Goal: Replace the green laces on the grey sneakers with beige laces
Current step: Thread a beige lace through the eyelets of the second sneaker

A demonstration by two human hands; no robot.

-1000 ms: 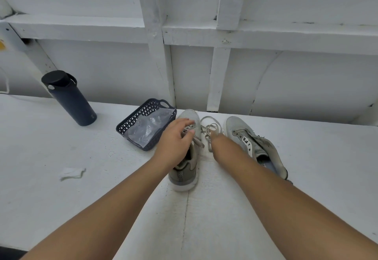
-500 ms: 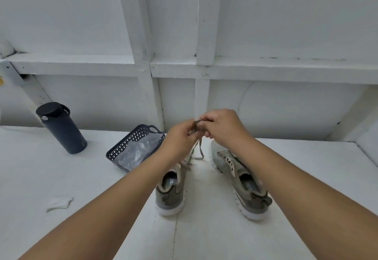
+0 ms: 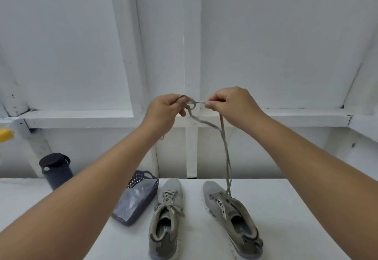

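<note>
1. The lace (image 3: 224, 147) hangs in mid-air above the right sneaker (image 3: 233, 216), its loose loops trailing down to the tongue.
2. The left hand (image 3: 163, 109) and right hand (image 3: 231, 102) each pinch it near a tangle up top.
3. It looks light, limp and snag-prone; best held near the tips.
4. The left sneaker (image 3: 165, 219) sits laced beside a dark basket (image 3: 137, 200).

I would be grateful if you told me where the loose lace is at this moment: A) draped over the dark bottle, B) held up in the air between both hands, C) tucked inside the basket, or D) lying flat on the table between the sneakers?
B: the left hand and right hand each pinch the lace high above the table, its strands hanging down toward the right sneaker.
</note>
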